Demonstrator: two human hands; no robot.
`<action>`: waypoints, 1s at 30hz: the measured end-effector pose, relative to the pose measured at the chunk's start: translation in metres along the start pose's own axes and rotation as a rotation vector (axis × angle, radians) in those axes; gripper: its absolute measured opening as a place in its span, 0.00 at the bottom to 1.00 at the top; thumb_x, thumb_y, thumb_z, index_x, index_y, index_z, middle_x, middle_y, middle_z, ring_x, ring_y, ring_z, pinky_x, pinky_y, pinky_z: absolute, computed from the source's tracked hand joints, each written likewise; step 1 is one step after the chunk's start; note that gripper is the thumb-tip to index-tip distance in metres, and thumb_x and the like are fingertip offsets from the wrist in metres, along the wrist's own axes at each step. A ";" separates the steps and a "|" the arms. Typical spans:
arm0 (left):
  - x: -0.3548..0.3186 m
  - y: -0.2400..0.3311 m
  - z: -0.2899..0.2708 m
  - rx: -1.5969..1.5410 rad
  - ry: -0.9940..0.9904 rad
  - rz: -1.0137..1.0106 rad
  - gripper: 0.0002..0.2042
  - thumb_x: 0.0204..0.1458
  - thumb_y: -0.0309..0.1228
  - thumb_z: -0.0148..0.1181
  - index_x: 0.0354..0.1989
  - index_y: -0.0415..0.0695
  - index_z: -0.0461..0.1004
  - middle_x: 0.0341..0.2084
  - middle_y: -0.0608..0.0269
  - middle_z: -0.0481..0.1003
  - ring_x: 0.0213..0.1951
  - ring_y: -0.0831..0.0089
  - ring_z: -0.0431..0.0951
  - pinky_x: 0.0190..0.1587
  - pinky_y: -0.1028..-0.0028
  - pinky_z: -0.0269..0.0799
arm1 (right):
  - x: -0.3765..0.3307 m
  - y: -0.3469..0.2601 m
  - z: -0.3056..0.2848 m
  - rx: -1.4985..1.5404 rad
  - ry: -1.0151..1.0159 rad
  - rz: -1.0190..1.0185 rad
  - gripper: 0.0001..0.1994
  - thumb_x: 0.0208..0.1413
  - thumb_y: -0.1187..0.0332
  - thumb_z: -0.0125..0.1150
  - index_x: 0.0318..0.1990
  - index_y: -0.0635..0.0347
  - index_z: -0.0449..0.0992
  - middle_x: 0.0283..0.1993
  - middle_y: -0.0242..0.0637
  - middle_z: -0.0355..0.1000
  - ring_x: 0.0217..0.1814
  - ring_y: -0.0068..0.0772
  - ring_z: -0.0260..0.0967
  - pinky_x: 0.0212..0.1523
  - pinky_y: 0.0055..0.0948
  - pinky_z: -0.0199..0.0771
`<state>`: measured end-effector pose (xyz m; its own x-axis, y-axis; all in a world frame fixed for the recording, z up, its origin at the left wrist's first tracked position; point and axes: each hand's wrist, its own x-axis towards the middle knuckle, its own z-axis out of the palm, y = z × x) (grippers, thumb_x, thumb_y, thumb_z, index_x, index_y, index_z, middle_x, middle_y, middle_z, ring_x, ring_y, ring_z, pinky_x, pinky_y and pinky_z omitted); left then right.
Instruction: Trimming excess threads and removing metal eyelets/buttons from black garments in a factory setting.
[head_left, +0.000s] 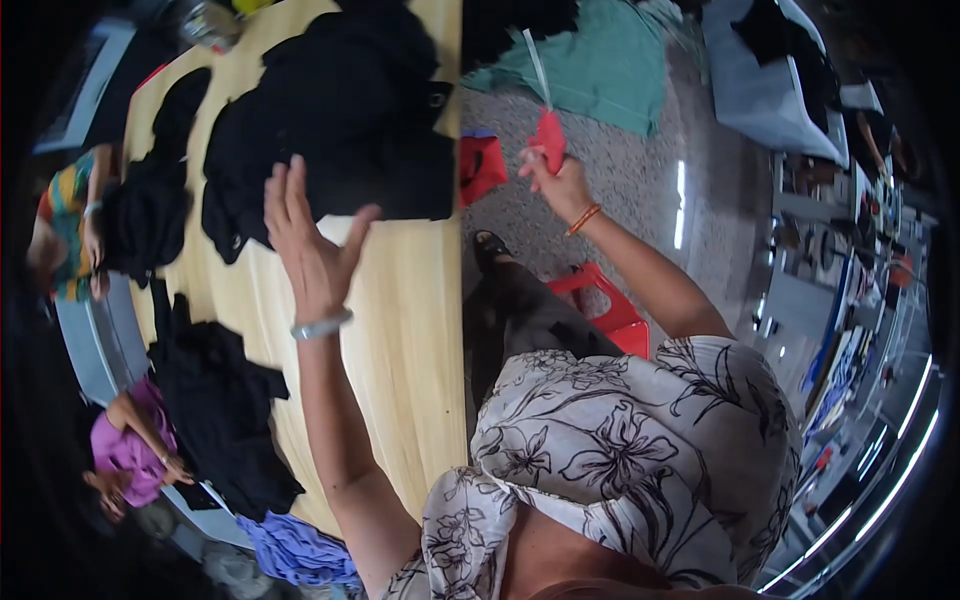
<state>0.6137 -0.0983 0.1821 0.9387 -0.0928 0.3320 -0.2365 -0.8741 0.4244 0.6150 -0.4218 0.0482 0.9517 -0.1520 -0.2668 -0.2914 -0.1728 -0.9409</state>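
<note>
A black garment (330, 110) lies bunched on the pale wooden table (400, 330), reaching the table's right edge. My left hand (310, 235) is open over its near edge, fingers spread and thumb out to the side. I cannot tell whether the fingertips touch the cloth. Off the table's right side, my right hand (558, 182) is closed round the red handle of a tool (549, 130). A long, thin, pale blade or strip points away from the handle. The tool's exact kind is not plain.
More black garments (215, 400) lie along the table's left side, near two people (130, 440). A red stool (605, 310) stands by my legs. Green cloth (610, 70) lies over the speckled floor, with a pale bin (780, 90) farther right. Blue cloth (295, 548) hangs at lower left.
</note>
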 end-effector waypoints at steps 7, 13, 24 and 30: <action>0.049 -0.061 0.075 0.452 -0.171 -0.163 0.62 0.28 0.43 0.81 0.73 0.56 0.41 0.70 0.41 0.46 0.71 0.41 0.43 0.64 0.32 0.41 | -0.034 0.060 -0.060 0.076 0.227 0.232 0.12 0.63 0.65 0.56 0.44 0.65 0.76 0.29 0.34 0.77 0.21 0.18 0.67 0.22 0.22 0.68; 0.058 -0.095 0.093 0.612 -0.078 0.050 0.49 0.33 0.43 0.72 0.68 0.52 0.54 0.60 0.57 0.65 0.62 0.56 0.65 0.57 0.47 0.63 | -0.092 0.088 -0.039 0.043 0.272 0.327 0.14 0.58 0.57 0.60 0.40 0.59 0.79 0.30 0.38 0.79 0.29 0.30 0.77 0.29 0.33 0.74; 0.081 -0.197 0.129 0.809 -0.117 0.104 0.40 0.39 0.52 0.68 0.61 0.48 0.64 0.51 0.53 0.73 0.50 0.52 0.73 0.51 0.54 0.70 | -0.201 0.116 0.080 -0.170 -0.104 -0.068 0.06 0.51 0.69 0.56 0.37 0.56 0.73 0.38 0.40 0.73 0.44 0.44 0.73 0.44 0.40 0.73; 0.092 -0.186 0.133 0.844 -0.152 0.060 0.37 0.37 0.52 0.69 0.58 0.50 0.68 0.52 0.61 0.74 0.51 0.55 0.75 0.49 0.53 0.72 | -0.201 0.140 0.080 -0.130 -0.075 -0.036 0.12 0.50 0.64 0.59 0.43 0.53 0.74 0.37 0.44 0.76 0.39 0.51 0.75 0.41 0.46 0.73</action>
<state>0.7775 -0.0084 0.0215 0.9682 -0.1607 0.1916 -0.0781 -0.9222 -0.3788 0.3910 -0.3378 -0.0469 0.9648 -0.0716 -0.2529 -0.2626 -0.3017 -0.9165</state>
